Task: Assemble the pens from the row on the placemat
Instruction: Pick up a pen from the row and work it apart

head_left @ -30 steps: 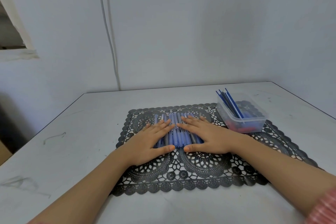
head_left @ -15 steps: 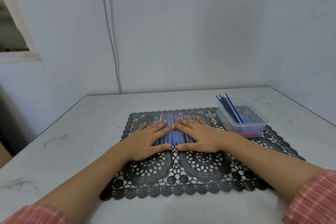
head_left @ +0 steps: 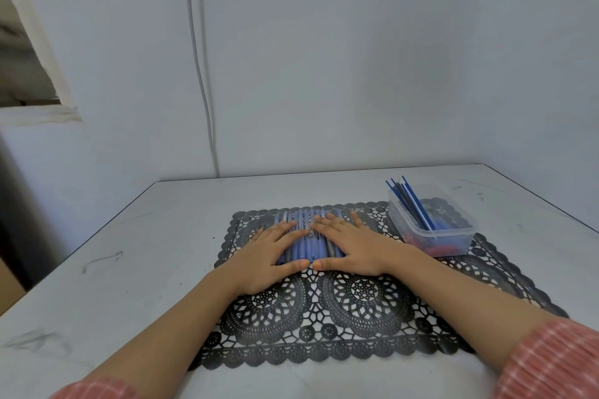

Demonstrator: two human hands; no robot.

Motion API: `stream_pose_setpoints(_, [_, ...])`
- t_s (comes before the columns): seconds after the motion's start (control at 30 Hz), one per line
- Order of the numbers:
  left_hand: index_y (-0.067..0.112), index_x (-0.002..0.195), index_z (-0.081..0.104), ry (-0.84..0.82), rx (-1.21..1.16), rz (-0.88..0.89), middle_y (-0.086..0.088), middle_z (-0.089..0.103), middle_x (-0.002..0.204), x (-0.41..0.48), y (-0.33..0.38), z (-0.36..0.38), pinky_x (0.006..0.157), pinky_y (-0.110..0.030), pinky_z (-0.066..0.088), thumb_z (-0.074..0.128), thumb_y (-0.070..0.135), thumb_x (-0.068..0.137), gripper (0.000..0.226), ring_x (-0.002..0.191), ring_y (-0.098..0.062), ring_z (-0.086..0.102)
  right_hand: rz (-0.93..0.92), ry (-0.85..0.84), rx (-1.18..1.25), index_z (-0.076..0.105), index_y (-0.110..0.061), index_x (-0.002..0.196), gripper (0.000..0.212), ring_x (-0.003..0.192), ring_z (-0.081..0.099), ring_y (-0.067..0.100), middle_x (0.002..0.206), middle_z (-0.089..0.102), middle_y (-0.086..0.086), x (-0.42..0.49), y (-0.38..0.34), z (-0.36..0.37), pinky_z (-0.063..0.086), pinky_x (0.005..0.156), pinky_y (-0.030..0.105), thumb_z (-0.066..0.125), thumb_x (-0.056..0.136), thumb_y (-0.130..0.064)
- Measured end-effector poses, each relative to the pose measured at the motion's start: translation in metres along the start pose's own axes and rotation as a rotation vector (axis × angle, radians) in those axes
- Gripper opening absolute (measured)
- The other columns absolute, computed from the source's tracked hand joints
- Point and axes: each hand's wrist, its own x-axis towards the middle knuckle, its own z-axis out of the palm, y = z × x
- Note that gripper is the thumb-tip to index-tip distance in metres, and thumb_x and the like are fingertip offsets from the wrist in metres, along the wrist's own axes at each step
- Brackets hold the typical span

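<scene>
Both hands lie flat, fingers straight and slightly spread, on a row of blue pen barrels [head_left: 308, 244] in the far half of a black lace placemat [head_left: 324, 311]. The left hand [head_left: 270, 257] covers the row's left part, the right hand [head_left: 348, 244] its right part; their thumb tips nearly meet at the row's near end. Well to the right of the right hand, a clear plastic tub [head_left: 431, 223] of blue refills [head_left: 410, 202] stands on the placemat's far corner, on a white desk [head_left: 146, 256].

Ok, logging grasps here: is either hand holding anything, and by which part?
Nothing is held. The left hand and right hand lie flat on the row of blue plastic pen barrels on the black lace placemat.
</scene>
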Motion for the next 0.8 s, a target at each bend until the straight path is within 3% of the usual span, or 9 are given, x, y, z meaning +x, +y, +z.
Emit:
stream_pose_setpoints(0.13, [0.045, 0.146, 0.004, -0.012, 0.012, 0.021, 0.023, -0.01, 0.152, 0.0, -0.001, 0.0, 0.117, -0.034, -0.005, 0.013, 0.077, 0.078, 0.076, 0.14, 0.001, -0.011, -0.006, -0.002, 0.009, 0.0, -0.026, 0.149, 0.095, 0.142, -0.009, 0.008, 0.156, -0.006, -0.007, -0.001, 0.0, -0.002, -0.01, 0.115, 0.049, 0.022, 0.073, -0.078])
stream_pose_setpoints(0.33, [0.05, 0.142, 0.0, 0.003, -0.003, 0.032, 0.027, -0.004, 0.148, 0.0, -0.004, 0.002, 0.119, -0.034, 0.001, 0.005, 0.086, 0.071, 0.08, 0.142, 0.001, -0.003, -0.009, 0.021, -0.019, 0.0, -0.028, 0.149, 0.095, 0.143, -0.006, 0.009, 0.156, -0.005, -0.008, 0.0, 0.001, 0.0, -0.008, 0.115, 0.051, 0.021, 0.072, -0.079])
stream_pose_setpoints(0.43, [0.047, 0.144, -0.001, 0.025, 0.019, 0.037, 0.024, -0.002, 0.151, 0.0, -0.005, 0.004, 0.119, -0.035, 0.001, 0.005, 0.084, 0.073, 0.08, 0.142, 0.002, -0.002, -0.007, 0.041, -0.01, -0.005, -0.031, 0.148, 0.096, 0.143, -0.007, 0.008, 0.156, -0.005, -0.008, -0.001, 0.002, 0.001, -0.007, 0.115, 0.049, 0.02, 0.071, -0.082])
stream_pose_setpoints(0.53, [0.04, 0.149, 0.001, 0.125, -0.003, 0.027, 0.016, 0.005, 0.156, -0.002, -0.005, 0.004, 0.119, -0.034, 0.0, 0.004, 0.079, 0.078, 0.081, 0.143, 0.0, 0.003, 0.017, 0.126, 0.146, -0.004, -0.03, 0.148, 0.09, 0.143, -0.004, 0.01, 0.156, -0.002, -0.006, -0.006, -0.002, -0.005, -0.004, 0.116, 0.044, 0.014, 0.074, -0.078])
stream_pose_setpoints(0.6, [0.036, 0.15, 0.006, 0.233, -0.077, -0.007, 0.015, 0.01, 0.155, -0.004, -0.005, 0.001, 0.119, -0.035, 0.004, 0.003, 0.073, 0.082, 0.077, 0.142, -0.001, 0.008, 0.052, 0.265, 0.298, 0.007, -0.026, 0.149, 0.078, 0.143, 0.008, 0.012, 0.156, 0.01, -0.004, -0.009, -0.005, -0.013, 0.005, 0.116, 0.037, 0.018, 0.085, -0.067])
stream_pose_setpoints(0.67, [0.031, 0.15, 0.013, 0.349, -0.129, -0.083, 0.015, 0.015, 0.154, -0.005, -0.007, -0.002, 0.119, -0.036, 0.009, 0.01, 0.064, 0.093, 0.067, 0.141, -0.002, 0.013, 0.131, 0.417, 0.451, 0.022, -0.021, 0.147, 0.056, 0.136, 0.029, 0.015, 0.15, 0.03, 0.0, -0.008, -0.005, -0.019, 0.021, 0.11, 0.03, 0.035, 0.097, -0.043])
stream_pose_setpoints(0.73, [0.025, 0.151, 0.017, 0.416, -0.128, -0.186, 0.009, 0.018, 0.155, -0.004, -0.016, -0.002, 0.118, -0.032, 0.008, 0.022, 0.047, 0.101, 0.055, 0.142, -0.006, 0.014, 0.244, 0.502, 0.505, 0.036, -0.017, 0.142, 0.045, 0.119, 0.048, 0.018, 0.136, 0.048, 0.007, -0.007, -0.003, -0.023, 0.036, 0.1, 0.03, 0.041, 0.098, -0.018])
stream_pose_setpoints(0.8, [0.022, 0.152, 0.016, 0.399, -0.094, -0.281, 0.005, 0.017, 0.157, -0.002, -0.026, -0.001, 0.118, -0.033, 0.006, 0.027, 0.035, 0.103, 0.052, 0.144, -0.009, 0.012, 0.325, 0.51, 0.46, 0.042, -0.013, 0.138, 0.044, 0.11, 0.053, 0.023, 0.126, 0.055, 0.012, -0.006, -0.001, -0.022, 0.041, 0.094, 0.032, 0.04, 0.094, -0.007])
